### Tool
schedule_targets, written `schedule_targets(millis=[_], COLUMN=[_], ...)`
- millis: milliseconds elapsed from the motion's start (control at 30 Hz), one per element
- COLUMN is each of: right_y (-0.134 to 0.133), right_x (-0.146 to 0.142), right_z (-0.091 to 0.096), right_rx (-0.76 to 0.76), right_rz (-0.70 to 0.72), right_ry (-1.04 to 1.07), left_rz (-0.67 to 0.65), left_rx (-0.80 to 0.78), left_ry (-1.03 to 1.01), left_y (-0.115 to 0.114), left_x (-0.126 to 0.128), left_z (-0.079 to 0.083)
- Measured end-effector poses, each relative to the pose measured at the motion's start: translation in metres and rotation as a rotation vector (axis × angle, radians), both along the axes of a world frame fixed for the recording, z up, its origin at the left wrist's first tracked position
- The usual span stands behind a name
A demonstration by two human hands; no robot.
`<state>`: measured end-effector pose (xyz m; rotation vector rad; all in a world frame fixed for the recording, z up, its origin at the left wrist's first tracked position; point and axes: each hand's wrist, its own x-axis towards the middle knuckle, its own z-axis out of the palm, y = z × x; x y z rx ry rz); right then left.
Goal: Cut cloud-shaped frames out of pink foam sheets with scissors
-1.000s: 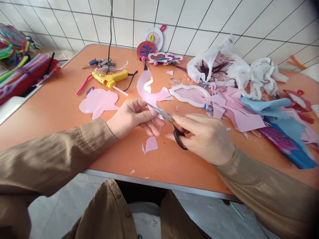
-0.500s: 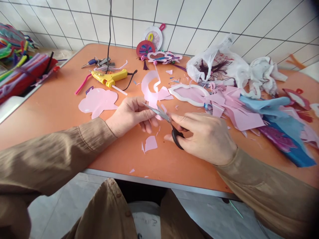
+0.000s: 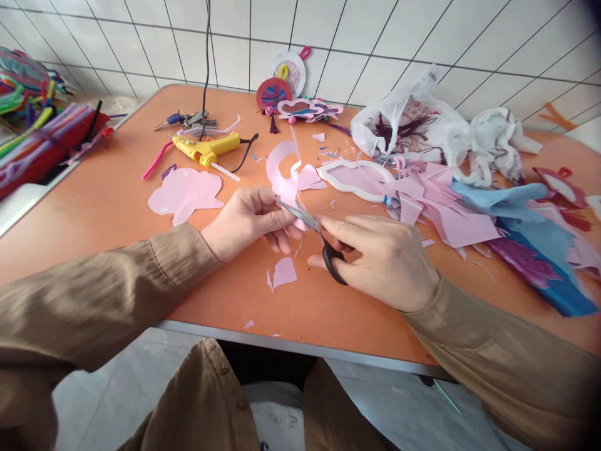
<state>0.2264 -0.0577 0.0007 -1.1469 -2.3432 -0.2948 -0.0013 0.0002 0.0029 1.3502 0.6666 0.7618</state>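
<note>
My left hand (image 3: 256, 222) pinches a curved piece of pink paper (image 3: 280, 164) between thumb and fingers. The paper rises above the hand in an open ring shape. Black-handled scissors (image 3: 334, 263) are in my right hand (image 3: 385, 257), its fingers wrapped around the handles. Their metal blades point left across the paper, close to my left thumb, and look nearly closed. A small pink scrap (image 3: 285, 272) lies on the table below my hands. Left of my left hand rests a larger pink cloud-like cutout (image 3: 185, 193).
A yellow glue gun (image 3: 204, 148) lies at the back left near keys (image 3: 192, 119). Pink offcuts (image 3: 451, 200), blue fabric-like material (image 3: 530, 219) and a white plastic bag (image 3: 422, 119) crowd the right. Round ornaments (image 3: 275, 93) lean near the tiled wall. Pipe cleaners (image 3: 47, 138) sit far left.
A small pink strip that stood beside the blades is gone from there, and a pink scrap now lies right of my right hand. Both hands have barely moved.
</note>
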Motion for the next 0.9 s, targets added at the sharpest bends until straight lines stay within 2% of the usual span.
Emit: schedule_targets(millis=[733, 900], right_y=[0.0025, 0.002], right_x=[-0.002, -0.0014], right_z=[0.0011, 0.0], right_rx=[0.029, 0.032], right_rz=[0.065, 0.055], right_ry=[0.021, 0.029], left_rz=[-0.042, -0.007], left_rx=[-0.088, 0.016], left_ry=[-0.089, -0.014], left_y=[-0.0018, -0.0009], left_x=[0.0028, -0.0001], left_z=[-0.0018, 0.0033])
